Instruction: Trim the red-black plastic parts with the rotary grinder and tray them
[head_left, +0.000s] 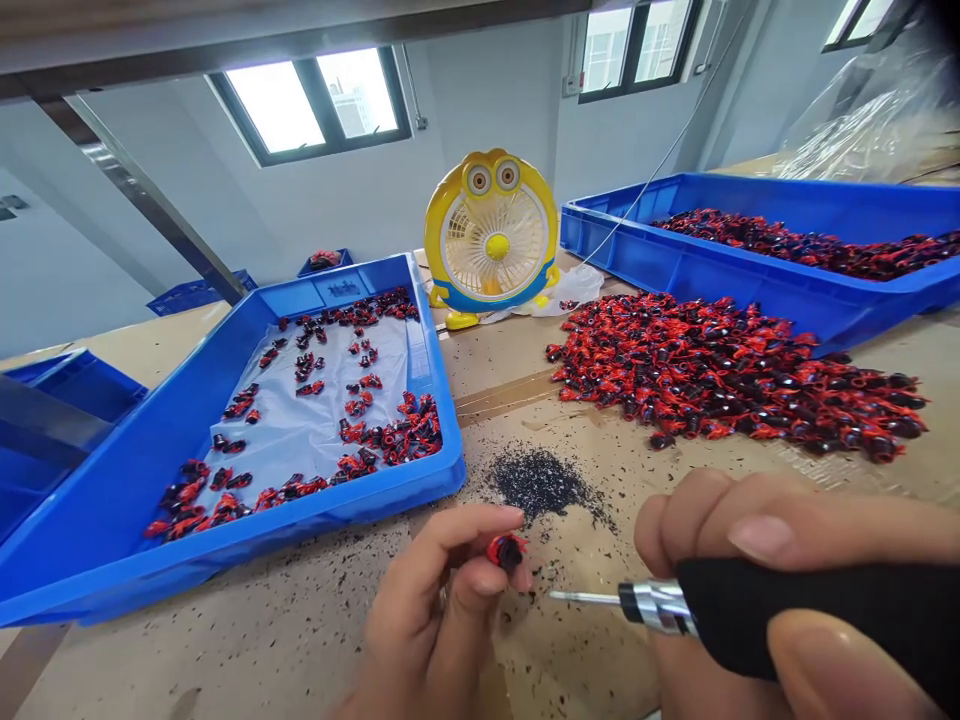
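Note:
My left hand (442, 610) pinches a small red and black plastic part (506, 552) between thumb and fingers, above the near part of the table. In my right hand (810, 560) is a thick black-handled tool (727, 615) with a chrome collar and a thin metal tip. That tip points left at the part, with a gap between them. Behind my hands lies a small heap of black shavings (541, 480). A large pile of similar red and black parts (720, 370) spreads over the table at the right.
At the left, a blue tray (450, 440) holds scattered parts on a white plastic sheet. Another blue tray (630, 240) full of parts stands at back right. A yellow fan (431, 230) faces me at the back. Crumbs dot the cardboard-covered table (262, 620).

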